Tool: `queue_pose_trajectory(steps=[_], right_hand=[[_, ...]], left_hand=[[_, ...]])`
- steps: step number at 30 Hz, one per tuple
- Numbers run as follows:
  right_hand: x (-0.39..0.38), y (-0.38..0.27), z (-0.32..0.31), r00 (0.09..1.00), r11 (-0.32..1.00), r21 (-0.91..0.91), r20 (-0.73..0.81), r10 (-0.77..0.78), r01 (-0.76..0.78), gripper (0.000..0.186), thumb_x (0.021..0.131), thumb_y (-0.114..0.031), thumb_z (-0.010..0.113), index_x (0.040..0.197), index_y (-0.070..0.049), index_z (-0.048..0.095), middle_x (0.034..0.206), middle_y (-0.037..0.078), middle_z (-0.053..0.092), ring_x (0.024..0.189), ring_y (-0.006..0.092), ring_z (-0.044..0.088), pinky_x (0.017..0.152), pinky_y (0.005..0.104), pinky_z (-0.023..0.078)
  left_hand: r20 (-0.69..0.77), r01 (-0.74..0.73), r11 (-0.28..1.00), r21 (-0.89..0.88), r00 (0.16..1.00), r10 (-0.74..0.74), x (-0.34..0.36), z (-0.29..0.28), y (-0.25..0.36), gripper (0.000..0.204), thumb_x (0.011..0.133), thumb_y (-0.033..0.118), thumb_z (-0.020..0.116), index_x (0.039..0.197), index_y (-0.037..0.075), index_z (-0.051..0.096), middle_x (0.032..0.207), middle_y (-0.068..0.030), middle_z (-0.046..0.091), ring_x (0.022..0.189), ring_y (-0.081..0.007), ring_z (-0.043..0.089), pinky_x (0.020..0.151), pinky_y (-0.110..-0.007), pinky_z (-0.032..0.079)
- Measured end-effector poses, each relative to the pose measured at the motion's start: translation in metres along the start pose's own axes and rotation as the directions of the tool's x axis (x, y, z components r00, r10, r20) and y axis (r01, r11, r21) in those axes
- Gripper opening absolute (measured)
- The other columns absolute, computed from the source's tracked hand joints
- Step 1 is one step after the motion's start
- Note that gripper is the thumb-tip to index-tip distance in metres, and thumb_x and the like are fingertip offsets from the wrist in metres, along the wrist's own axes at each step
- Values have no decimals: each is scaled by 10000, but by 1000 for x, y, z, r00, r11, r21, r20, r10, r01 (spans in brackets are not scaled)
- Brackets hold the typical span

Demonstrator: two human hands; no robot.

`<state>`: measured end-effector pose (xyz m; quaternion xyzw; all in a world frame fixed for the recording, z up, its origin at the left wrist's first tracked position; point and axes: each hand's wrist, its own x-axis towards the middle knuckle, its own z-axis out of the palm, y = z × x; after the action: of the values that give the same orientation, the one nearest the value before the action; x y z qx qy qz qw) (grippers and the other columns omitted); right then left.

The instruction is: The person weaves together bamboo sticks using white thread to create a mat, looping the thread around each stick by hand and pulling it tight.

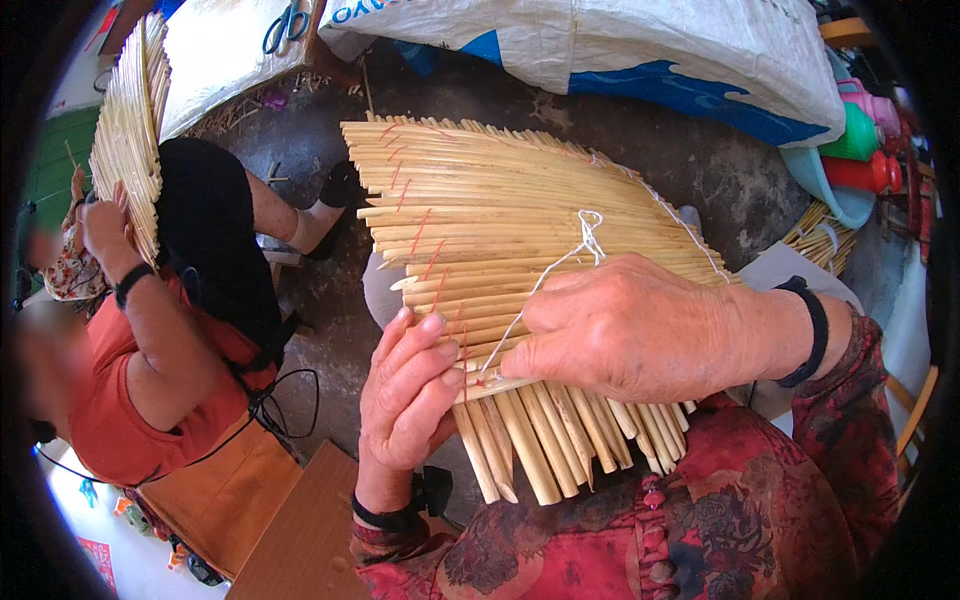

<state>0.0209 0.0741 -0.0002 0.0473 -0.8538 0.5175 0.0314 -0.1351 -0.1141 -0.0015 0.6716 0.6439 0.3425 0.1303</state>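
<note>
A mat of straw-coloured reed stalks (480, 220), laid side by side and stitched with red and white thread, lies across my lap. Several loose-looking stalk ends (545, 450) stick out below its near edge at a different angle. My left hand (410, 390) grips the mat's left near edge, fingers over the top; its thumb is mostly hidden. My right hand (640, 325) is closed low over the mat, its fingertips pinched at the near edge by a white string (540, 280). The string runs from a small tangle above my knuckles down to the stitching.
To the left, a person in an orange top (150, 390) sits holding another reed mat (135, 130). Dark-handled scissors (287, 28) lie on a white surface at the back. A white-and-blue sack cover (690, 60), a basin (850, 195) and reed bundles (820, 238) stand around.
</note>
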Motion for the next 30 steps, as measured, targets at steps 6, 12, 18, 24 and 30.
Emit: queue_pose_trajectory(steps=[6,12,18,24,30], right_hand=[[5,5,-2,1000,1000,29,30,9,-9,88,752,-110,543,757,-30,579,704,138,594,691,322,627,599,409,510],[5,-1,-3,998,998,64,68,16,-21,103,756,-114,542,730,-20,576,697,156,599,685,338,624,599,417,506],[9,4,-5,995,997,81,98,-20,12,132,767,-111,527,709,2,563,676,176,585,687,353,614,591,425,492],[28,2,-23,947,992,-2,300,-116,123,90,695,-50,573,762,-41,513,760,84,541,810,272,585,616,372,501],[31,4,-14,925,985,26,339,-172,173,80,716,-59,553,764,-20,502,756,97,540,810,278,587,609,378,504]], left_hand=[[-15,2,1000,7,1000,-2,0,2,-2,304,678,49,737,922,18,558,1010,-125,599,1059,-320,580,953,-504,433],[-14,-13,1000,9,1000,13,-5,1,3,296,687,44,732,928,24,561,1012,-125,601,1060,-318,581,952,-503,436],[-25,-15,1000,19,1000,15,-5,1,5,277,706,27,722,930,21,560,1013,-126,601,1052,-318,586,943,-503,447],[-38,-42,999,7,998,42,-5,1,5,270,710,8,713,939,0,569,1005,-138,604,1050,-330,587,944,-502,446],[3,-57,998,8,998,57,-8,0,3,245,728,9,675,952,-18,582,1010,-148,606,1044,-338,588,945,-500,443]])
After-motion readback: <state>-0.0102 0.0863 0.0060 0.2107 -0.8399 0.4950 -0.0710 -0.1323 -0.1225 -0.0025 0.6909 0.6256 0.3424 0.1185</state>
